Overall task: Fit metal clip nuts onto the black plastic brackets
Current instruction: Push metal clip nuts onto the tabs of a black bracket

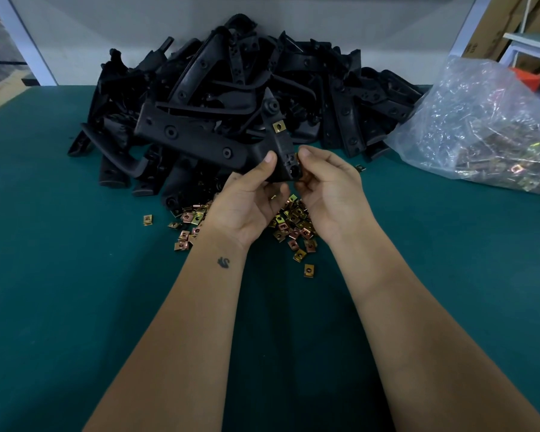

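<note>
My left hand (250, 201) grips the lower corner of a black plastic bracket (200, 138), held above the green table. One brass-coloured clip nut (279, 126) sits fitted on the bracket's upright arm. My right hand (328, 188) pinches a second clip nut (297, 158) against the bracket's right edge near its bottom hole; my fingers mostly hide that nut. Several loose clip nuts (293, 226) lie scattered on the table under my hands.
A big heap of black brackets (247, 73) fills the back of the green table (60, 275). A clear plastic bag of clip nuts (487, 135) lies at the right. Behind stands a white panel, with cardboard boxes at the far right.
</note>
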Motion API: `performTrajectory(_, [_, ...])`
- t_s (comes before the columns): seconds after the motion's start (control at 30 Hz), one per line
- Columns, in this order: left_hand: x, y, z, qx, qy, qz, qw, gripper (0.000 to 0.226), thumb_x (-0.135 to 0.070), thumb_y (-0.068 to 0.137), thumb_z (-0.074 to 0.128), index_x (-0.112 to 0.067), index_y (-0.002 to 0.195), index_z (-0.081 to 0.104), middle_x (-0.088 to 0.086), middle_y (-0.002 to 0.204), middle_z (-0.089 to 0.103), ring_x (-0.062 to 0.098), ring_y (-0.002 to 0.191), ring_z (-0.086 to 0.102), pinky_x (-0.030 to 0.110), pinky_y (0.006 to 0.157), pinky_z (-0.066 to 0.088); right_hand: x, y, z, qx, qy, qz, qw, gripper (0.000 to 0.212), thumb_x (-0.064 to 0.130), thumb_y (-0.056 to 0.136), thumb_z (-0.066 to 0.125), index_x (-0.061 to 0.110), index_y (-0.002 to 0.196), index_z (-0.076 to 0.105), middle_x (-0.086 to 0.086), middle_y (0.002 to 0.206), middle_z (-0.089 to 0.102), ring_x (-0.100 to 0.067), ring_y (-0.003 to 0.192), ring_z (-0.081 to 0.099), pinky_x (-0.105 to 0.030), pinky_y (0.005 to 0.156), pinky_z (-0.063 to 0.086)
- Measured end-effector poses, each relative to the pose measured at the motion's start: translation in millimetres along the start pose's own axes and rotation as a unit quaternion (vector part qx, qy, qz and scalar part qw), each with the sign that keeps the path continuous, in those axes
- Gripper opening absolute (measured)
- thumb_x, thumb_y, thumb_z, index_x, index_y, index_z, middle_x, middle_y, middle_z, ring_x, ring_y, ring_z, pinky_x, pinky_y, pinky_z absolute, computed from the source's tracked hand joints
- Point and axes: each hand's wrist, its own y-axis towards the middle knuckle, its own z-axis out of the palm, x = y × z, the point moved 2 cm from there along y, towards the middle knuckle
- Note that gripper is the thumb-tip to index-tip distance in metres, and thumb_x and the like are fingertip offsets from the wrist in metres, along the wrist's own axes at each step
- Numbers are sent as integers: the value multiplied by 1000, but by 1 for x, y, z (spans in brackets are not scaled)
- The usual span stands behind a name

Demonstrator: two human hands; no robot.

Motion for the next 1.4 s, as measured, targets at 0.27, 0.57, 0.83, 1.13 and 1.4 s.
performTrajectory(0.27, [0, 2, -2, 7, -21, 6, 1000, 51, -24, 79, 67, -7, 127, 59, 6, 102, 70, 10, 72, 66, 16, 57, 49, 1, -2, 4, 20, 1, -5, 1000, 8, 1, 90, 64, 7, 88, 70, -7, 83, 71, -16, 70, 62, -22, 58, 50])
performTrajectory(0.57, [1, 0, 0, 26, -3, -2, 1000, 31, -24, 81, 65, -11, 109, 65, 2, 93, 71, 6, 69, 63, 14, 53, 42, 0, -1, 2, 2, 13, 6, 1000, 7, 4, 89, 64, 8, 89, 69, -5, 82, 70, -15, 73, 60, -23, 64, 48])
performTrajectory(0.83, [1, 1, -1, 22, 4, -7, 1000, 32, -25, 80, 65, -12, 109, 65, 2, 95, 67, 6, 70, 56, 14, 52, 41, 0, 0, 3, 6, 20, 6, 1000, 8, 4, 90, 64, 9, 87, 69, -5, 84, 70, -16, 77, 61, -25, 69, 48])
performTrajectory(1.13, [0, 4, -5, 19, 8, 16, 1000, 35, -25, 81, 66, -13, 114, 63, 1, 100, 69, 6, 71, 61, 15, 53, 43, 2, -4, 6, 10, -31, -17, 999, 7, 4, 90, 66, 10, 88, 69, -6, 87, 69, -18, 80, 60, -24, 66, 48])
performTrajectory(1.4, [1, 7, -7, -10, -8, 25, 1000, 39, -21, 77, 69, -11, 115, 63, 3, 100, 71, 9, 74, 65, 17, 53, 46, 1, -5, 6, 0, -181, -82, 980, 6, 14, 86, 74, 13, 84, 68, 7, 76, 68, -1, 68, 63, -18, 64, 48])
